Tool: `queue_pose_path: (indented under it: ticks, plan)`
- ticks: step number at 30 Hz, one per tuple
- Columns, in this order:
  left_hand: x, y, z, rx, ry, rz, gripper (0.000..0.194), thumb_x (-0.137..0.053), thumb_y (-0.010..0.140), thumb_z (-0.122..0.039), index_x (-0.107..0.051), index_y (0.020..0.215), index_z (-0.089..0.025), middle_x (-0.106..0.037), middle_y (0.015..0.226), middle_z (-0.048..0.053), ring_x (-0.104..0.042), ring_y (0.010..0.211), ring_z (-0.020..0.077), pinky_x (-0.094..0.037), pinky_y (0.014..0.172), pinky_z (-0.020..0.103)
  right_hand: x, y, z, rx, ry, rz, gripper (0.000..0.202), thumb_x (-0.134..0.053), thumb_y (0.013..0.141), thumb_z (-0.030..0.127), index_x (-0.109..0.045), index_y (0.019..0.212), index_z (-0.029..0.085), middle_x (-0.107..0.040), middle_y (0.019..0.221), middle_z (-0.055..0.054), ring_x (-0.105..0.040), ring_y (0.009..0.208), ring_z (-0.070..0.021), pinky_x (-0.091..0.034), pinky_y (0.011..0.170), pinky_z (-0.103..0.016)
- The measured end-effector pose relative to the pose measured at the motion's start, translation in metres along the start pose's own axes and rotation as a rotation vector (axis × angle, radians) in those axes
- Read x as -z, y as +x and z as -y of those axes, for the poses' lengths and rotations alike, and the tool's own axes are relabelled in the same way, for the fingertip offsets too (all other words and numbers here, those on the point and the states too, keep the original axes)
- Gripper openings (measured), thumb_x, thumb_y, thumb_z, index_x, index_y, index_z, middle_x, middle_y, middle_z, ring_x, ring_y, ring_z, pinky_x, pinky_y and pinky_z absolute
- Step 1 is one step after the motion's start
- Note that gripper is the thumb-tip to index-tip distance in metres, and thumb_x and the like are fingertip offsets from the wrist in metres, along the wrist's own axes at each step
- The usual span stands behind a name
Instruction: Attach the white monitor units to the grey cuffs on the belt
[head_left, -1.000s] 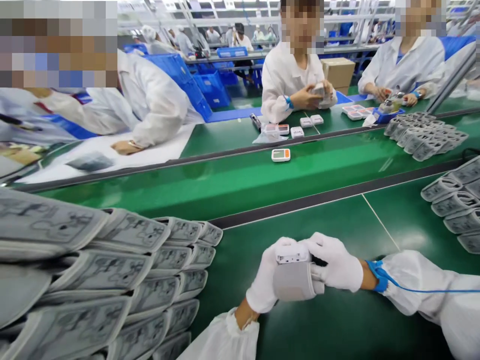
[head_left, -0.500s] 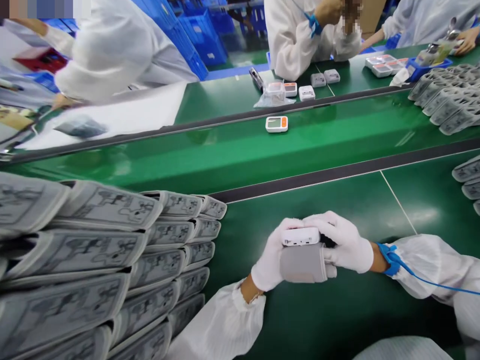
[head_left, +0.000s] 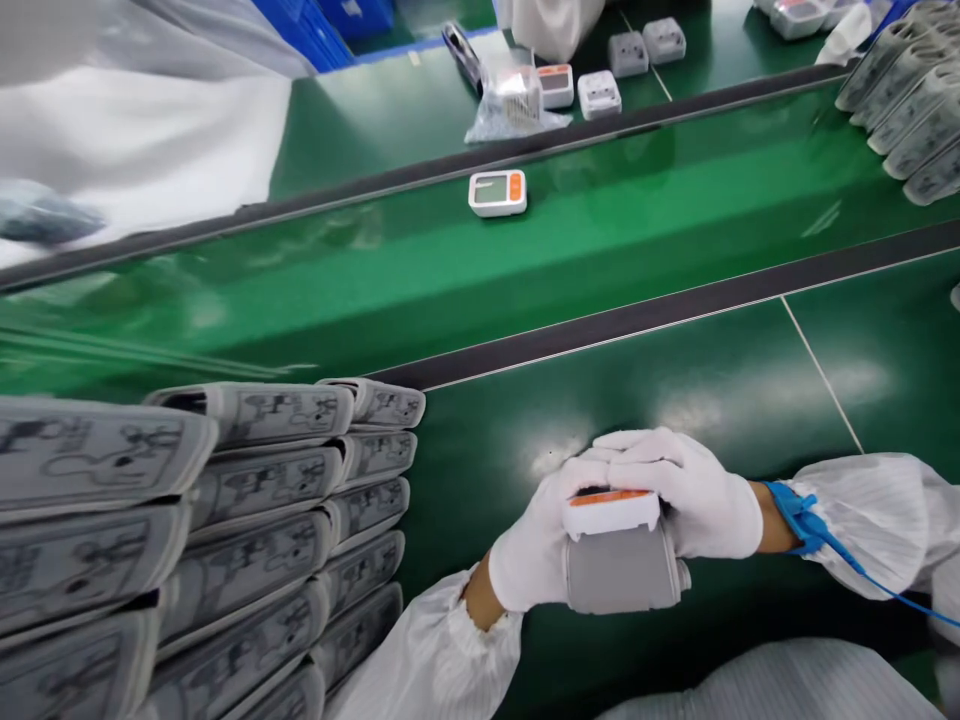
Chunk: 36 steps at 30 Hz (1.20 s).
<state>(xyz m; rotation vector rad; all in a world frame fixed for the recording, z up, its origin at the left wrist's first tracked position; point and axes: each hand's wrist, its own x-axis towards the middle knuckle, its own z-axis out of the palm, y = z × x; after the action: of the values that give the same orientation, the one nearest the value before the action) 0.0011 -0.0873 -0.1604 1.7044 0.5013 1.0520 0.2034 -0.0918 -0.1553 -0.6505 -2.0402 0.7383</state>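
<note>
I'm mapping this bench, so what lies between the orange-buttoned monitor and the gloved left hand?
The head view shows it: from the monitor, the green belt, then the dark strip, then the green tabletop up to the left hand.

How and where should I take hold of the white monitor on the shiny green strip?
I'd pinch the white monitor by its two long edges, thumb on the near one, coming down from the near side. It lies flat on the green strip, screen up, both edges exposed and nothing touching it. That grip should spare the screen and orange buttons.
</note>
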Motion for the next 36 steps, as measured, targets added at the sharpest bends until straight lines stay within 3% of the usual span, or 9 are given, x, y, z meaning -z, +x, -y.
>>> queue_pose_path:
  ticks: [3, 8, 13, 16, 20, 24, 29, 34, 36]
  plan:
    - [0.0, 0.0, 0.002, 0.012, -0.068, -0.029, 0.073, -0.092, 0.073, -0.04, -0.058, 0.137, -0.029, -0.071, 0.125, 0.009, -0.069, 0.116, 0.0304, -0.058, 0.101, 0.045, 0.0, 0.002, 0.006, -0.067, -0.046, 0.014, 0.047, -0.062, 0.096, 0.02, -0.049, 0.141, 0.022, -0.069, 0.125, -0.012, -0.068, 0.115, -0.0221, -0.06, 0.088, -0.032]
    - [0.001, -0.005, 0.001, 0.064, -0.07, -0.067, 0.037, -0.066, 0.096, -0.028, -0.064, 0.132, -0.031, -0.073, 0.113, 0.008, -0.072, 0.104, 0.0251, -0.059, 0.092, 0.039, 0.0, 0.001, 0.012, -0.103, -0.152, -0.05, 0.035, -0.061, 0.096, 0.022, -0.056, 0.131, 0.02, -0.073, 0.115, -0.01, -0.072, 0.094, -0.0193, -0.058, 0.075, -0.029]
    - [-0.002, -0.008, -0.003, 0.207, -0.042, -0.152, 0.025, -0.075, 0.09, -0.03, -0.072, 0.114, -0.025, -0.075, 0.098, 0.007, -0.073, 0.093, 0.025, -0.059, 0.085, 0.039, -0.004, 0.001, 0.01, -0.134, -0.147, -0.072, 0.029, -0.064, 0.097, 0.03, -0.059, 0.124, 0.02, -0.072, 0.106, -0.007, -0.069, 0.081, -0.0168, -0.056, 0.069, -0.027]
    - [-0.003, -0.006, -0.005, 0.305, -0.044, -0.258, 0.016, -0.075, 0.09, -0.031, -0.072, 0.103, -0.023, -0.076, 0.095, 0.004, -0.074, 0.086, 0.0216, -0.06, 0.078, 0.034, -0.001, 0.005, 0.006, -0.158, -0.248, -0.023, 0.032, -0.057, 0.101, 0.033, -0.055, 0.131, 0.022, -0.067, 0.093, -0.004, -0.065, 0.071, -0.0153, -0.052, 0.061, -0.026]
    - [0.001, -0.001, -0.01, 0.316, 0.131, -0.307, 0.026, -0.081, 0.082, -0.022, -0.072, 0.106, -0.025, -0.076, 0.099, 0.001, -0.073, 0.086, 0.0178, -0.058, 0.077, 0.028, 0.013, 0.011, -0.003, -0.044, -0.41, 0.196, 0.045, -0.043, 0.103, 0.024, -0.037, 0.147, 0.015, -0.065, 0.101, -0.009, -0.065, 0.08, -0.0199, -0.054, 0.062, -0.029]
    - [0.004, 0.0, -0.016, 0.35, 0.204, -0.29, 0.02, -0.074, 0.083, -0.013, -0.072, 0.101, -0.023, -0.076, 0.101, 0.001, -0.073, 0.09, 0.018, -0.059, 0.08, 0.028, 0.022, 0.014, -0.008, 0.045, -0.407, 0.354, 0.044, -0.036, 0.106, 0.018, -0.03, 0.149, 0.012, -0.066, 0.113, -0.015, -0.066, 0.085, -0.0211, -0.056, 0.064, -0.031]
    - [0.0, -0.006, -0.017, 0.379, 0.118, -0.285, 0.014, -0.069, 0.089, -0.014, -0.072, 0.099, -0.023, -0.077, 0.099, 0.001, -0.073, 0.092, 0.0178, -0.059, 0.085, 0.029, 0.019, 0.009, -0.002, 0.045, -0.412, 0.345, 0.054, -0.044, 0.101, 0.018, -0.028, 0.153, 0.018, -0.066, 0.13, -0.015, -0.07, 0.096, -0.0222, -0.056, 0.065, -0.031]
    - [-0.002, -0.009, -0.012, 0.299, 0.057, -0.207, 0.016, -0.078, 0.089, -0.03, -0.073, 0.103, -0.025, -0.076, 0.102, 0.001, -0.073, 0.094, 0.0181, -0.058, 0.088, 0.031, 0.012, 0.001, 0.007, 0.051, -0.419, 0.207, 0.05, -0.045, 0.101, 0.025, -0.033, 0.149, 0.018, -0.072, 0.123, -0.012, -0.073, 0.09, -0.0205, -0.054, 0.061, -0.028]
    - [-0.003, -0.01, -0.009, 0.28, 0.034, -0.212, 0.02, -0.082, 0.086, -0.033, -0.073, 0.102, -0.024, -0.076, 0.099, 0.001, -0.073, 0.092, 0.0186, -0.059, 0.087, 0.031, 0.011, 0.0, 0.011, 0.027, -0.426, 0.206, 0.046, -0.044, 0.104, 0.028, -0.036, 0.147, 0.016, -0.073, 0.12, -0.012, -0.073, 0.089, -0.0203, -0.055, 0.061, -0.029]
